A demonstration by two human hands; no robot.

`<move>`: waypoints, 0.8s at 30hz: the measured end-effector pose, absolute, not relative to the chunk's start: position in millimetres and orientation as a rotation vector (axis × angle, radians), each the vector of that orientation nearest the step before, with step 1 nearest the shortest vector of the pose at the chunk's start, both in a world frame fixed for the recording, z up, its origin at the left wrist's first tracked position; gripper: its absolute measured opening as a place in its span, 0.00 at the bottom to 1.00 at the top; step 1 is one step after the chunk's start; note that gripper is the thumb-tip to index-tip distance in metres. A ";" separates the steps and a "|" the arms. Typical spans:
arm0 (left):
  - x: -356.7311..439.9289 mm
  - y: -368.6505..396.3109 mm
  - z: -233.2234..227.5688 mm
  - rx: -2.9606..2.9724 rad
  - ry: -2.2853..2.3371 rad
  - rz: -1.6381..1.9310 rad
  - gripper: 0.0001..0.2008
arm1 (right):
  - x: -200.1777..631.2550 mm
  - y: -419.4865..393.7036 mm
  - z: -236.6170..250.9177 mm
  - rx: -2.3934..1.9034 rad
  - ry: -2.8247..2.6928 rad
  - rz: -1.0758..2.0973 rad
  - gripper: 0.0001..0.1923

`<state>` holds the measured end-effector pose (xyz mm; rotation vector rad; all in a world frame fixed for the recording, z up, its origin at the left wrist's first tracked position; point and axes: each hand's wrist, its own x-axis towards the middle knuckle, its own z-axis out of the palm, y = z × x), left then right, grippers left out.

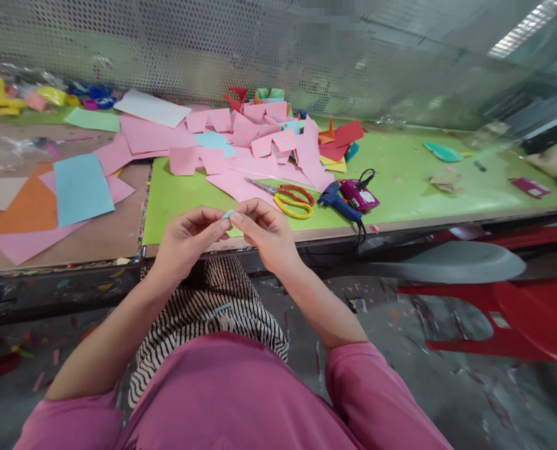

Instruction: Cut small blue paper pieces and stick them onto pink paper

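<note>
Your left hand and right hand pinch the small blue piece by the tabletop's near edge; loosened fingertips could drop it floorward.

Soft, even light; bright strip upper right; edges blurred, stretched.
</note>
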<state>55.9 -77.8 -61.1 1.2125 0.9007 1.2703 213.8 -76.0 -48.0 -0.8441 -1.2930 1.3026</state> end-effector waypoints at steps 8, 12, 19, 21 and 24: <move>51.3 -84.4 -55.2 1.440 1.047 1.272 0.09 | 215.9 -77.2 -51.3 -0.897 -1.337 1.276 0.20; 45.4 -86.0 -47.9 1.640 1.116 1.230 0.06 | 224.2 -79.1 -43.9 -0.973 -1.539 1.117 0.17; 38.8 -90.3 -39.4 1.728 1.176 1.198 0.05 | 229.2 -85.3 -28.3 -1.012 -1.743 0.896 0.15; 35.9 -90.1 -40.6 1.628 1.134 1.181 0.05 | 228.2 -86.1 -27.4 -1.012 -1.713 0.957 0.15; 32.8 -87.8 -42.7 1.414 1.072 1.236 0.05 | 226.1 -85.8 -29.0 -0.984 -1.583 1.140 0.17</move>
